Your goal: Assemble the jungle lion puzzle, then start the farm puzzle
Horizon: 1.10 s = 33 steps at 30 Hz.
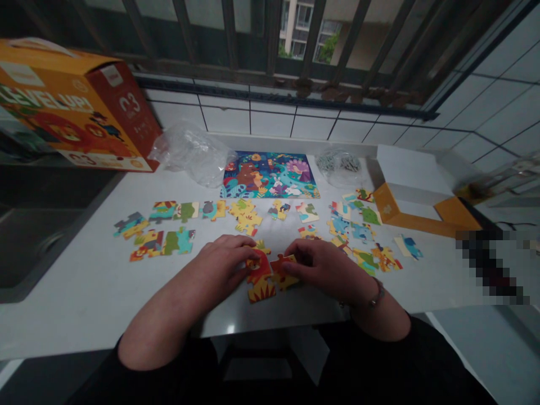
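Note:
On the white counter, near its front edge, lies a small cluster of puzzle pieces. My left hand (230, 259) rests its curled fingers on the red lion piece (259, 269), above a yellow piece with red spikes (262, 291). My right hand (314, 263) pinches an orange-red puzzle piece (283, 262) at its right side, beside the red one. A narrow gap shows between the red and orange-red pieces near their tops. More loose pieces lie left of my left hand, such as a green and teal pair (179, 242), and others beyond my right hand (365, 231).
A picture sheet (270, 175) lies at the back middle, between a crumpled clear bag (196, 153) and a smaller bag (340, 166). An orange box (71, 112) stands at the back left. An open white and orange box (417, 194) lies right, a sink (37, 225) left.

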{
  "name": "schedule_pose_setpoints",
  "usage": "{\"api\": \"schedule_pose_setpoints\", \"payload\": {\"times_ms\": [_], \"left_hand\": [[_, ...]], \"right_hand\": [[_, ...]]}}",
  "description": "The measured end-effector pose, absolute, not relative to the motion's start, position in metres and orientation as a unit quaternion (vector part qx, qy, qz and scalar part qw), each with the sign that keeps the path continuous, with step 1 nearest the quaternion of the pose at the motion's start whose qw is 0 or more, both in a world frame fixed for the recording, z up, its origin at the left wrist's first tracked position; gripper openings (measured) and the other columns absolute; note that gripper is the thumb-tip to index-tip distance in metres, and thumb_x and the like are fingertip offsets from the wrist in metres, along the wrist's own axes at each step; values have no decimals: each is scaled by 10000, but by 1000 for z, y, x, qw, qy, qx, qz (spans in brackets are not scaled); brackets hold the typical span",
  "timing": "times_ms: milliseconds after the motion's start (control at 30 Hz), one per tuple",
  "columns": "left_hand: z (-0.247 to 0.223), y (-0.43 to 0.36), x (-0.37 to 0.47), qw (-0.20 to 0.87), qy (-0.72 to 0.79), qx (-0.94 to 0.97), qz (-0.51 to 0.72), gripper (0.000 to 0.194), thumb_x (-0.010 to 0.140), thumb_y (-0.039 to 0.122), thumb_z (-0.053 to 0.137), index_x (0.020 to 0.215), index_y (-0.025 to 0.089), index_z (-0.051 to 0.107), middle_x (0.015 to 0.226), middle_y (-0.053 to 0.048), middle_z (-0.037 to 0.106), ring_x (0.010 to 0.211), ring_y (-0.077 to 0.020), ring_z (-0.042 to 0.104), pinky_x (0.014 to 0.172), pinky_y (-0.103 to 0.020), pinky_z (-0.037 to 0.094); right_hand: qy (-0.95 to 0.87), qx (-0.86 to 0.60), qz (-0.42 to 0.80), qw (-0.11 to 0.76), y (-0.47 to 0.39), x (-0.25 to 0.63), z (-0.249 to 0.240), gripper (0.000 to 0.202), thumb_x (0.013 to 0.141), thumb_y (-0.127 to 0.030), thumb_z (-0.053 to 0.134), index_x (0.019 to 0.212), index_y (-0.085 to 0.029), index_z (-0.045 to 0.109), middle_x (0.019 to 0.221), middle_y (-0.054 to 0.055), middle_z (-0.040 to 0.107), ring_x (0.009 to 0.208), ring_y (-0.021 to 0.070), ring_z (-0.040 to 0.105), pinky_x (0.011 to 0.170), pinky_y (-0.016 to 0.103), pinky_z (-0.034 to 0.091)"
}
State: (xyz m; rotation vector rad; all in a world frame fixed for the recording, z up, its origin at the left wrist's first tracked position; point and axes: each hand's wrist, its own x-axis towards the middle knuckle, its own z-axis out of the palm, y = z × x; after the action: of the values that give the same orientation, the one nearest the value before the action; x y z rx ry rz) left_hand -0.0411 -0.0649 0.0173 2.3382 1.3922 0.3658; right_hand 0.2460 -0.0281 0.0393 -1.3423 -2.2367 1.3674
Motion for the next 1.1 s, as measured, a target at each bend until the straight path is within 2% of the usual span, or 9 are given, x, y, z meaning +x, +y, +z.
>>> {"api": "schedule_pose_setpoints", "payload": {"times_ms": [100, 267, 733, 933, 1100], "left_hand": [[20, -65, -41, 201, 497, 834, 126, 348, 974, 130, 681, 1238, 306, 826, 1418, -78, 770, 1328, -324, 709, 1138, -519, 581], [23, -66, -40, 203, 500, 833, 123, 350, 985, 134, 667, 1247, 305, 824, 1453, -80, 758, 1342, -322, 698, 1147, -513, 576], [15, -65, -39, 207, 504, 829, 127, 416, 964, 106, 654, 1262, 344, 820, 1462, -57, 754, 1352, -314, 687, 1147, -516, 567], [19, -64, -36, 207, 490, 838, 118, 357, 990, 138, 638, 1239, 316, 821, 1445, -79, 752, 1336, -326, 689, 1129, -531, 570], [16, -65, -38, 193, 489, 840, 133, 309, 1004, 181, 652, 1224, 324, 816, 1445, -71, 752, 1320, -306, 691, 1119, -492, 570]], "right_hand": [[-762, -462, 450, 56, -30, 236, 37, 167, 991, -351, 817, 1027, -190, 789, 766, -32, 661, 684, 121, 552, 646, 281, 361], [-775, -495, 388, 63, -31, 232, 34, 176, 943, -320, 854, 1043, -191, 789, 802, -20, 690, 705, 129, 564, 651, 284, 354], [-790, -517, 326, 53, -38, 231, 39, 161, 939, -307, 837, 1001, -203, 731, 791, -11, 692, 716, 151, 596, 670, 287, 347], [-792, -532, 297, 42, -43, 228, 38, 279, 926, -330, 848, 1088, -202, 661, 819, -9, 693, 728, 163, 609, 666, 287, 319], [-809, -514, 283, 29, -43, 228, 37, 206, 961, -335, 811, 1016, -210, 656, 868, 14, 726, 767, 173, 629, 677, 293, 315]]}}
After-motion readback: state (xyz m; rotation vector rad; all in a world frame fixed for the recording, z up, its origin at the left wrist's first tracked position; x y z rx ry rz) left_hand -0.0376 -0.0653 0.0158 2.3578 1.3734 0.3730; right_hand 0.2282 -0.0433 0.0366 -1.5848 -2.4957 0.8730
